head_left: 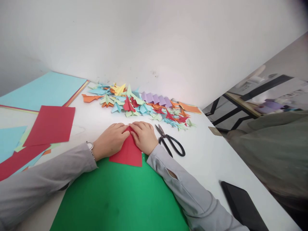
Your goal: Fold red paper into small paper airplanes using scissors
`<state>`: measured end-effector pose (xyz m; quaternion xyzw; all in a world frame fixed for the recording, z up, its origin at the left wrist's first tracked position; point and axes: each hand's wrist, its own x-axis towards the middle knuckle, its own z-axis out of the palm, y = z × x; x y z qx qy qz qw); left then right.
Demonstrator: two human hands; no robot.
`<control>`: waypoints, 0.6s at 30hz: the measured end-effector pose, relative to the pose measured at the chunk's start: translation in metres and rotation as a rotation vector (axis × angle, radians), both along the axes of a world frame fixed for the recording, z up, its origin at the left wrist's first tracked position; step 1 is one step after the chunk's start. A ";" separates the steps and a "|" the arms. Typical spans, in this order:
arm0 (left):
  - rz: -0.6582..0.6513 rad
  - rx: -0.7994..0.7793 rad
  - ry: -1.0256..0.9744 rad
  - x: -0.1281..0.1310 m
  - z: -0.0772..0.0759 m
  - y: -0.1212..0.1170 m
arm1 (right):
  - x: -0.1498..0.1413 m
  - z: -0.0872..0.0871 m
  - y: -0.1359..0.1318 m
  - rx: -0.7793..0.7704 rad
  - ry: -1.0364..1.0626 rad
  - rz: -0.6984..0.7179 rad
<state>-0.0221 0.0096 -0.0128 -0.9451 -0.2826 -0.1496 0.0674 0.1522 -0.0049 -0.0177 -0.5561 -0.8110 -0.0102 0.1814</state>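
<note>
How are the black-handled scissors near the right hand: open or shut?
Slightly open: the scissors lie on the white table with their blade tips apart and a gap between the handles.

Bare table point(204, 160) opens right of centre, between scissors point(164, 135) and tablet point(243, 205). Left hand point(110, 141) and right hand point(144, 136) block the middle, folded paper point(143, 109) the upper centre, sheets point(51, 125) the left.

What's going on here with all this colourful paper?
A person's left hand and right hand meet at the far end of a red paper, both touching it and hiding part of it. Its near edge lies over a green sheet. Beyond is a pile of folded paper shapes, many like little planes. Scissors lie untouched beside the right hand.
</note>
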 end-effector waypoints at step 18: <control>-0.023 -0.022 -0.137 -0.001 0.001 0.001 | 0.001 0.003 -0.002 -0.023 -0.057 -0.012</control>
